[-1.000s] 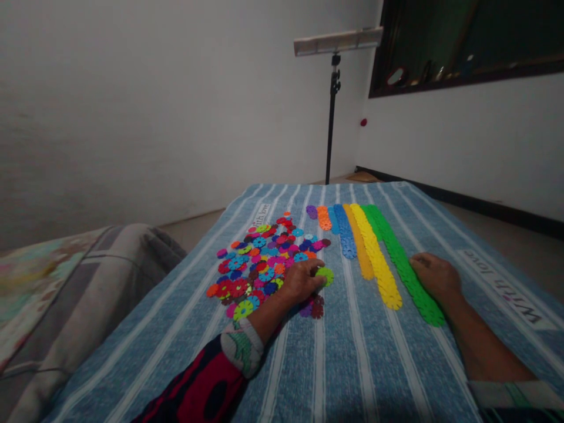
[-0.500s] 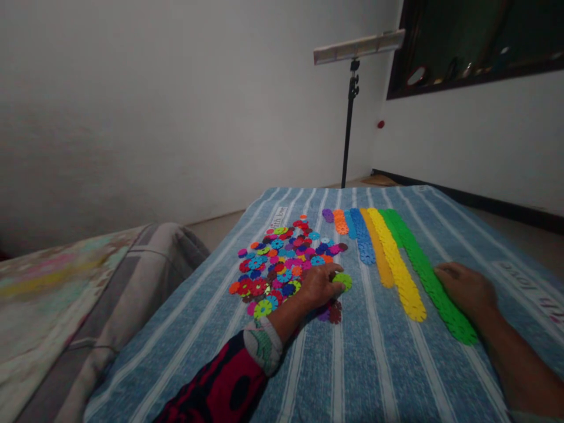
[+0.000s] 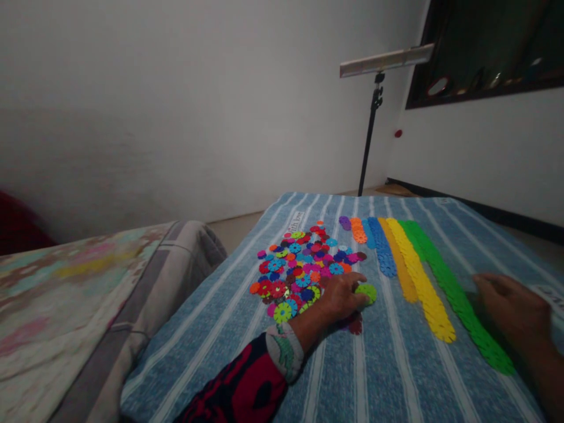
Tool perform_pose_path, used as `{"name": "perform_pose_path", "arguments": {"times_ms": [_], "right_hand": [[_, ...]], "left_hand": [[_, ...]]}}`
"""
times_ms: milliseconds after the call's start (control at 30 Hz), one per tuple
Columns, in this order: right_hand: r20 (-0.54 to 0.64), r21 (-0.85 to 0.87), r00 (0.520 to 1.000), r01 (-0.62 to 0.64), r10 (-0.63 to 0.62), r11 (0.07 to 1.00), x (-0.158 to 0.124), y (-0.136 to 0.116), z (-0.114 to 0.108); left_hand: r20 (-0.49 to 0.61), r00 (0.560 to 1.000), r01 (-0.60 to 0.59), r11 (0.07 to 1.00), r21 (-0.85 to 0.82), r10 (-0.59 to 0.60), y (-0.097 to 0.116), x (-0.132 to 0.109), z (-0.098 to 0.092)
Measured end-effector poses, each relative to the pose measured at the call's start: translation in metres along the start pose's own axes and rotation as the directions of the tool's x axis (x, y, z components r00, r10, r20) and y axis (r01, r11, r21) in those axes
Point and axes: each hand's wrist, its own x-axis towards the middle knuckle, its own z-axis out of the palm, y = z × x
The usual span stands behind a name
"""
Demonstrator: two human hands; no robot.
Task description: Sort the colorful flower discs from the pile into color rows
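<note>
My left hand (image 3: 343,296) is at the near right edge of a heap of small notched plastic discs (image 3: 304,264) in many colours. Its thumb and finger pinch a lime-green disc (image 3: 366,294). Partly under that hand, a dark red disc (image 3: 356,325) lies on the cloth. My right hand (image 3: 511,305), slightly blurred, hovers just right of the long row of overlapping green discs (image 3: 458,302). Its fingers are loosely bent and apart, with nothing visible between them. Left of the green row are a yellow row (image 3: 425,279) and a darker yellow row (image 3: 403,273).
Shorter blue (image 3: 382,249), orange (image 3: 358,230) and purple (image 3: 345,222) rows lie further left on the striped blue cloth (image 3: 211,341). A cloth-covered surface (image 3: 88,317) stands at left. Behind the table rises a black stand (image 3: 369,135) with a flat panel.
The view has shifted, so everything appears further right and lower. My right hand has drawn away from the green row to the right. My left hand stays at the lime-green disc.
</note>
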Motion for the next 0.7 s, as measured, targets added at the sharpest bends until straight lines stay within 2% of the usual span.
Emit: {"name": "perform_pose_path", "arguments": {"times_ms": [67, 133, 233, 333, 467, 567, 700], "right_hand": [[0.030, 0.041, 0.994, 0.103, -0.104, 0.994, -0.013, -0.023, 0.000], [0.155, 0.155, 0.971, 0.156, -0.180, 0.975, -0.030, -0.048, 0.004], [0.402, 0.336, 0.867, 0.160, -0.294, 0.928, -0.058, -0.077, 0.018], [0.540, 0.423, 0.757, 0.132, -0.367, 0.896, -0.078, -0.092, 0.033], [0.594, 0.474, 0.690, 0.116, -0.414, 0.873, -0.084, -0.095, 0.045], [0.602, 0.503, 0.678, 0.088, -0.421, 0.860, -0.082, -0.092, 0.049], [0.646, 0.550, 0.648, -0.030, -0.403, 0.834, -0.084, -0.092, 0.049]], "left_hand": [[0.008, 1.000, -0.003, 0.999, -0.032, 0.003, 0.001, -0.001, 0.001], [0.015, 1.000, 0.007, 0.998, -0.062, -0.006, 0.004, -0.001, 0.002], [0.019, 1.000, -0.009, 0.995, -0.100, 0.011, 0.010, -0.003, 0.001], [0.038, 0.998, -0.050, 0.987, -0.153, 0.057, 0.015, -0.005, -0.002], [0.049, 0.994, -0.092, 0.981, -0.171, 0.102, 0.018, -0.005, -0.005], [0.082, 0.986, -0.126, 0.975, -0.180, 0.143, 0.018, -0.003, -0.006], [0.103, 0.982, -0.138, 0.971, -0.193, 0.160, 0.022, -0.004, -0.003]]}}
